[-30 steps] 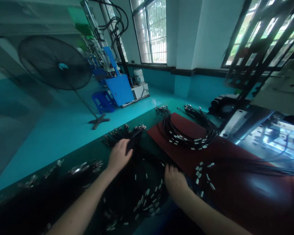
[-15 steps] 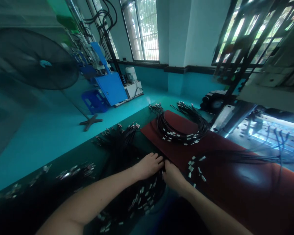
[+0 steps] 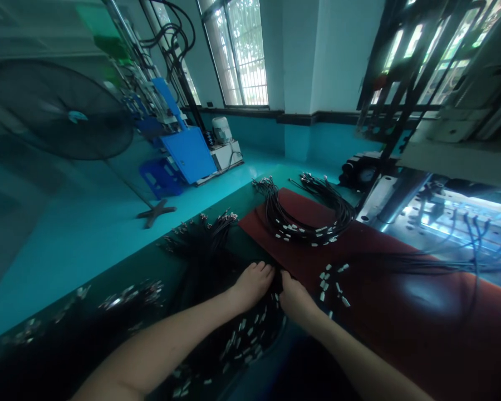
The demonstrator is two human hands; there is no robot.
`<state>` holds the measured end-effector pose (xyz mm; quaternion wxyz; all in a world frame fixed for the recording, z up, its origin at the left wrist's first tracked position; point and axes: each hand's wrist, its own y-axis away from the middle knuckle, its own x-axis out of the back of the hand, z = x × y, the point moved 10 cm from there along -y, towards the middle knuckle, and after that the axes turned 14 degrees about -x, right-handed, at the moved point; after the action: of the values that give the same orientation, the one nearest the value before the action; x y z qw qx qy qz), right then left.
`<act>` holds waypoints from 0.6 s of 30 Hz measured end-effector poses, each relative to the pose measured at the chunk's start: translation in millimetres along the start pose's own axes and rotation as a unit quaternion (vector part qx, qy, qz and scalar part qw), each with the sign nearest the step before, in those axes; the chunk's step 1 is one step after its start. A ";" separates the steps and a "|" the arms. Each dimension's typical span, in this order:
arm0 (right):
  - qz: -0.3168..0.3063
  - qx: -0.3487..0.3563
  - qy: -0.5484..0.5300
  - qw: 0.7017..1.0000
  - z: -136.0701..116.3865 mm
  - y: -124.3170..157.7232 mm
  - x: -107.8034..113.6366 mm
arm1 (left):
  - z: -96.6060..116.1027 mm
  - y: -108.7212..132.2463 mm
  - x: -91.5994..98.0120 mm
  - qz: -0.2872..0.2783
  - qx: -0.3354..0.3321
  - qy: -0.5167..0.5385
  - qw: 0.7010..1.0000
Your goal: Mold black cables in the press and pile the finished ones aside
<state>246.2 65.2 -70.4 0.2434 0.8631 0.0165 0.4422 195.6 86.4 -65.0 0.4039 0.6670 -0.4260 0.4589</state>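
My left hand [image 3: 255, 285] is curled over the edge of a dark bundle of black cables [image 3: 223, 267] with white tags. Close beside it, my right hand [image 3: 294, 301] is closed, its thumb and fingers pinched at the same dark cables by the red board's near edge. The fingertips of both hands are partly hidden in shadow, and a narrow dark gap lies between them. Below my left forearm, several white tags [image 3: 244, 337] show on the curved cables. The metal cable ends [image 3: 229, 216] fan out toward the far side of the green table.
A coiled cable bundle [image 3: 309, 231] lies on the red board [image 3: 384, 312], with loose tagged cables [image 3: 334, 284] nearer me. More cables [image 3: 125, 295] lie at left. A machine [image 3: 451, 128] stands at right. Across the floor are a fan [image 3: 75, 114] and a blue cabinet [image 3: 190, 156].
My hands have drawn slightly apart, the left shifting a little left. A little more of the tagged cable curve shows under them. The view has tilted slightly.
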 end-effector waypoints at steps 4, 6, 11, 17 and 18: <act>-0.043 -0.007 -0.094 0.995 2.2 -0.3 -4.7 | 2.7 -2.7 7.9 -0.010 -0.051 0.025 0.998; -0.089 -0.016 -0.205 0.974 2.2 1.9 -7.3 | 3.5 -0.7 12.9 -0.004 -0.073 0.028 0.997; -0.166 -0.060 -0.501 0.847 0.3 17.8 2.9 | -9.6 16.3 33.8 0.018 -0.100 0.056 0.993; -0.252 -0.145 -0.630 0.720 18.2 61.0 7.8 | -64.8 52.7 92.6 0.078 -0.062 0.151 0.983; -0.249 -0.143 -0.642 0.711 25.7 69.2 13.8 | -73.7 57.5 101.6 0.092 -0.056 0.166 0.980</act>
<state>261.6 -2.8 -42.5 0.4168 0.8590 0.0071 -0.2973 143.8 116.9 59.3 0.4620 0.5157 -0.4378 0.5735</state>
